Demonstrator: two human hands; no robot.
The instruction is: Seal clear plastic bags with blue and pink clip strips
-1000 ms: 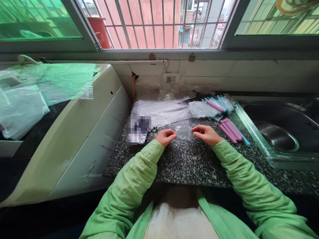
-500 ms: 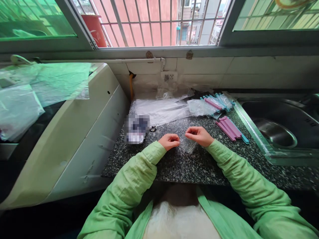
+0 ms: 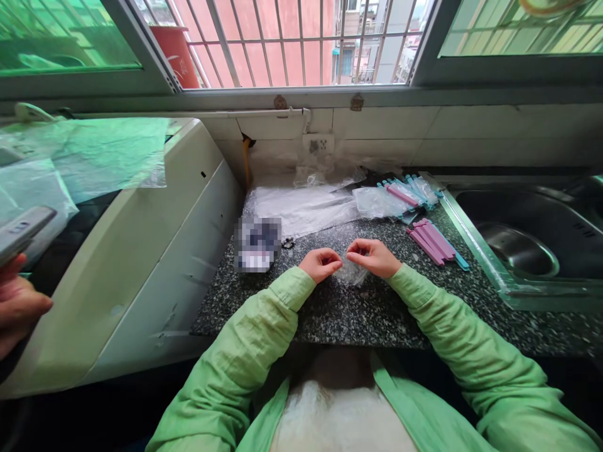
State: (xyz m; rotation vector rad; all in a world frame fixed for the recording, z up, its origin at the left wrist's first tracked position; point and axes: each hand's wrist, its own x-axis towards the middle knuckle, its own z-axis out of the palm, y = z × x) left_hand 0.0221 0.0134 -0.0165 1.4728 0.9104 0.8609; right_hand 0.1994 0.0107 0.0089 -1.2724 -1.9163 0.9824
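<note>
My left hand and my right hand face each other above the speckled counter, thumbs and fingertips pinched together. Between and below them is a small clear plastic bag. Both pinches appear to be on its upper edge, though the film is so transparent that its outline is hard to follow. Pink sealing clips and a blue one lie in a loose pile to the right of my right hand. Behind them are clear bags with more pink and blue clips.
At the far left, another person's hand holds a grey handheld device over a pale appliance. A blurred-out object and a small dark ring lie left of my hands. White plastic sheeting lies behind. A steel sink is on the right.
My two hands have come slightly closer together over the clear bag. Another person's hand with a grey device has entered at the left edge.
</note>
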